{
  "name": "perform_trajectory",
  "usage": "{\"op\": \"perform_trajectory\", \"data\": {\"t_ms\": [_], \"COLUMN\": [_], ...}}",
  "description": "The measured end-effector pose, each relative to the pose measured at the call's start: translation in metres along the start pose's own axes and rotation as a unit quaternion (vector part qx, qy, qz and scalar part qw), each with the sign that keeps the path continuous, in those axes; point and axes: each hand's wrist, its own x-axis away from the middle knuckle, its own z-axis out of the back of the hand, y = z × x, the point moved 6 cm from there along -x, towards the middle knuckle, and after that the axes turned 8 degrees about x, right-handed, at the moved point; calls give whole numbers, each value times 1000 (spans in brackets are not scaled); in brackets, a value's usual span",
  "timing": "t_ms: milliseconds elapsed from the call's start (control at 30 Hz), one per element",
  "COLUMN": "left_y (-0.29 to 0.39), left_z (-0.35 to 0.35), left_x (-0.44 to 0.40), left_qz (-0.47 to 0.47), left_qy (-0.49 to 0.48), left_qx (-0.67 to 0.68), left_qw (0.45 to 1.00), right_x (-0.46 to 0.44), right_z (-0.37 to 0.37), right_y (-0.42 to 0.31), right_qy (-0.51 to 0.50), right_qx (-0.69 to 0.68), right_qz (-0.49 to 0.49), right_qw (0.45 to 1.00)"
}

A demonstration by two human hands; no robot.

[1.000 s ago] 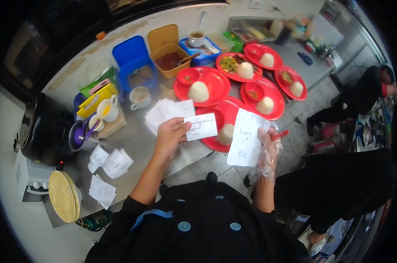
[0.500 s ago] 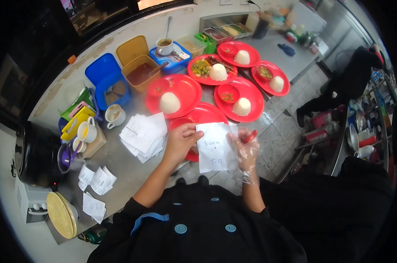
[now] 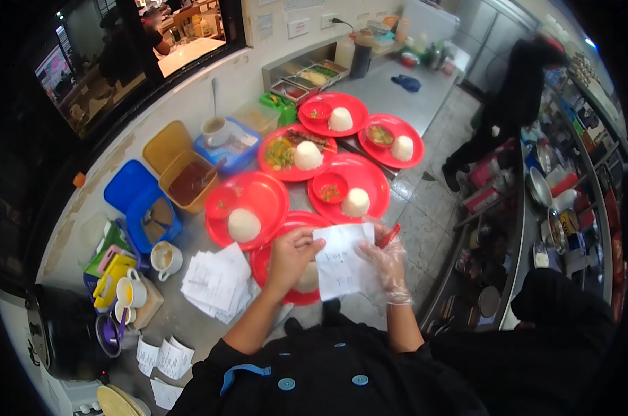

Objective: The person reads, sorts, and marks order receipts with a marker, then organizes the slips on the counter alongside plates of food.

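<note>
A white paper slip (image 3: 343,267) with handwriting is held up in front of my body. My left hand (image 3: 293,258), bare, pinches its left edge. On the other side my right hand (image 3: 389,267), in a clear plastic glove, grips the right edge, with a small red object, perhaps a pen (image 3: 390,236), sticking up between its fingers. Behind the slip, partly hidden, lies a red plate (image 3: 262,260) with a rice mound (image 3: 306,279). Just left of my left hand is a pile of paper slips (image 3: 217,281).
Several red plates with rice stand along the steel counter, including one with vegetables and skewers (image 3: 281,154). Left are an orange sauce tub (image 3: 188,177), a blue tub (image 3: 151,222) and cups. Another person (image 3: 511,97) stands by the shelves at right.
My view has tilted up and shifted, so the counter sits lower and further left in it. Both hands still hold the slip, now slightly tilted. The other person appears more upright.
</note>
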Motion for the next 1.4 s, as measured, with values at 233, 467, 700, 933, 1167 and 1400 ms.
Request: {"op": "perform_trajectory", "data": {"t_ms": [233, 467, 700, 933, 1167, 1400], "left_y": [-4, 1, -19, -39, -41, -56], "left_z": [-41, 114, 149, 181, 172, 152], "left_x": [-130, -417, -501, -525, -514, -480], "left_qz": [-29, -68, 135, 127, 145, -31], "left_qy": [-76, 255, 430, 508, 513, 485], "left_qx": [-127, -476, -346, -333, -74, 51], "left_qw": [989, 839, 823, 784, 843, 873], "right_x": [-84, -153, -169, -181, -186, -184], "right_z": [59, 156, 185, 182, 193, 187], "right_y": [13, 33, 49, 56, 72, 76], "right_qy": [89, 210, 226, 211, 190, 166], "right_qx": [102, 154, 171, 145, 137, 127], "right_qz": [-113, -98, -148, -170, -160, -167], "right_qw": [984, 961, 947, 951, 959, 964]}}
